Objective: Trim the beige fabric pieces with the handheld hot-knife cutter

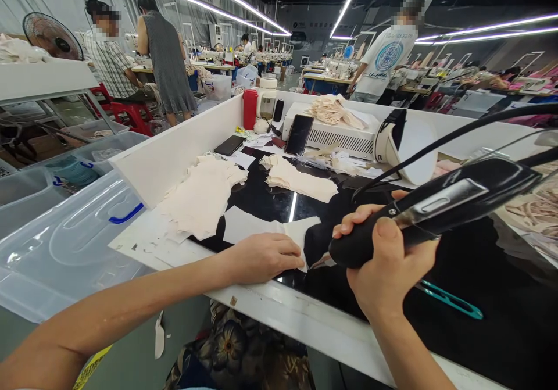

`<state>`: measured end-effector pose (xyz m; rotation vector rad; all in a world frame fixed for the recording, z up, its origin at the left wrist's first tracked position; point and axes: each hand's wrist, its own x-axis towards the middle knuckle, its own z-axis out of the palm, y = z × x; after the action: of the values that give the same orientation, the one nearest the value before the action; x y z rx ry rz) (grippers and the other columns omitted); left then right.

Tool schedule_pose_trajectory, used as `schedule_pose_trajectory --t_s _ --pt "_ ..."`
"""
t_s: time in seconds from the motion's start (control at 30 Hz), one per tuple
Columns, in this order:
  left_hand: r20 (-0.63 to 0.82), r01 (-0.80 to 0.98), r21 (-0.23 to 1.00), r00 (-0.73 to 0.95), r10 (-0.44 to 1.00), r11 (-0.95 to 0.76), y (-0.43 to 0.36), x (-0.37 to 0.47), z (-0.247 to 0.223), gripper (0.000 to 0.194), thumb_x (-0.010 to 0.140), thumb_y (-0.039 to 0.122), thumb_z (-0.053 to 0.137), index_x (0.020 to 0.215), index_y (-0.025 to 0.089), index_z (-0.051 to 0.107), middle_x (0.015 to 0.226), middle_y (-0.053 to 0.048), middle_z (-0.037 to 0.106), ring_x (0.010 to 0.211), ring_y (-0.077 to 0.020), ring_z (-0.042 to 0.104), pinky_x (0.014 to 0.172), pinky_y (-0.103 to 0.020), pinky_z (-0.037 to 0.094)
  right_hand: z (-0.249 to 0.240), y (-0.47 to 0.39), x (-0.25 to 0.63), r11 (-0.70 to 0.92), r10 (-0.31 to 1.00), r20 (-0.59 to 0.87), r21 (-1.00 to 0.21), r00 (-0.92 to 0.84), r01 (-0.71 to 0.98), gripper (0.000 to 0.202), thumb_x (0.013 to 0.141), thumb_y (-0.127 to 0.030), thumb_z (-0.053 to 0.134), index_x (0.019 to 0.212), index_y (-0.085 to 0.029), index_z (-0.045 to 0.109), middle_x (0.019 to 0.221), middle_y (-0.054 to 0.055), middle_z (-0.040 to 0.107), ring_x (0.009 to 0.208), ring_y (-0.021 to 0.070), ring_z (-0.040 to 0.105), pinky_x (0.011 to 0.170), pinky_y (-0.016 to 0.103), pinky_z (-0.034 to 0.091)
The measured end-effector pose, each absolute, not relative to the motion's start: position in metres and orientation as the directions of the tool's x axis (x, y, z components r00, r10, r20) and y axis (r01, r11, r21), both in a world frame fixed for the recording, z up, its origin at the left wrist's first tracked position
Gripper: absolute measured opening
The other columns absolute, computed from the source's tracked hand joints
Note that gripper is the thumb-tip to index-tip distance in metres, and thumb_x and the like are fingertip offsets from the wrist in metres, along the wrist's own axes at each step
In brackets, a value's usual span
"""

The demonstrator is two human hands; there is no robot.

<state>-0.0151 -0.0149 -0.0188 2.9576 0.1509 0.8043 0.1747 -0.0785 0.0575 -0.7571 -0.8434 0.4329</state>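
At the black table (479, 274), the right hand (386, 262) wraps its grip tight around a black cutting tool (436, 207), tip just beside the pale fabric piece (261, 225), which the left hand (261, 257) presses flat, fingers spread.

The left hand (264, 257) rests flat on a fabric piece (261, 227) at the near edge of the worktable (479, 297). The right hand (387, 262), just to its right, grips a corded tool (436, 204) whose tip touches that piece. One fabric stack (203, 195) lies behind and to the left, another stack (299, 181) directly behind. Snips (449, 300) lie right of the right hand. A lidded bin (65, 244) sits left of the table.
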Motion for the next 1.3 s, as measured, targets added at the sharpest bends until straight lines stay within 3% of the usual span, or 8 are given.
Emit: schedule_pose_trajectory --t_s 1.3 --pt "0.543 0.042 0.097 0.835 0.088 -0.994 -0.015 -0.0146 -0.021 0.03 0.119 0.008 0.052 0.121 0.013 0.081 0.118 -0.011 0.085 0.113 -0.0233 0.081 0.105 -0.034 0.065 0.0513 -0.0782 0.1662 0.663 0.629 0.524 -0.747 0.575 -0.045 0.051 0.087 -0.046 0.096 0.123 -0.028 0.063 0.08 -0.006 0.071 0.056 0.0156 0.064 0.052 0.03 0.057"
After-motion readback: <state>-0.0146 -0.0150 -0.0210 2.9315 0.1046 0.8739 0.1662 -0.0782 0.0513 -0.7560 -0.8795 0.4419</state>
